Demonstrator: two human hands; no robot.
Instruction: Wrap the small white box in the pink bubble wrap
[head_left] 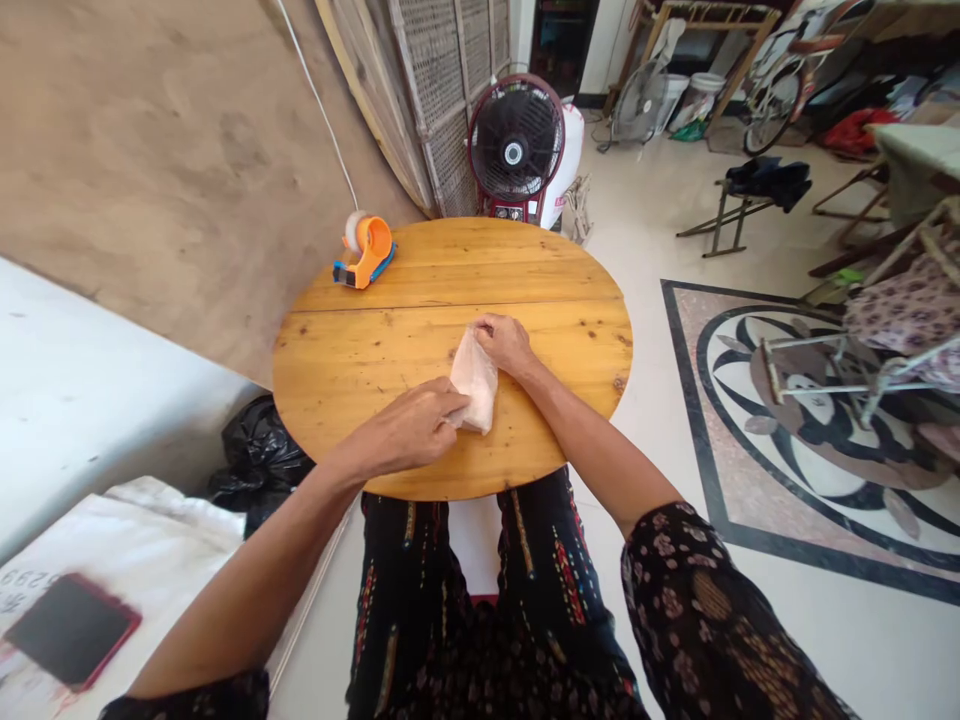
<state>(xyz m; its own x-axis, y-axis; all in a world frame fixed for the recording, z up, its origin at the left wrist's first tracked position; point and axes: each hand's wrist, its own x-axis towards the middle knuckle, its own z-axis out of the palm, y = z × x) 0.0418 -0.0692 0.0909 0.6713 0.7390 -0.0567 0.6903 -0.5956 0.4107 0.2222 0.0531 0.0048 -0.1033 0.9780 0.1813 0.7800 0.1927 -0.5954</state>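
Head view, from my end: pale pink packet (478,375) is on the round wooden table (525,265), just right of the middle, narrow end pointing away from the wearer. Right hand (504,343) is clamped on that far end, fingertips bunched in a pinch. Left hand (416,425) has its fingers closed on the near-left edge, index laid against the side; can't see the thumb well. I read it as a two-end hold, likely to keep the soft wrapping taut and stop it sliding. Contents hidden from me. Orange tape dispenser (369,265) stands by the far-left rim, well apart from both hands; probably parked there to be off the arms' path yet reachable. Pose: left forearm angles in from lower left, back of the hand up, wrist near straight. Right forearm angles in from lower right, hand turned inward, reaching farther across than the left.
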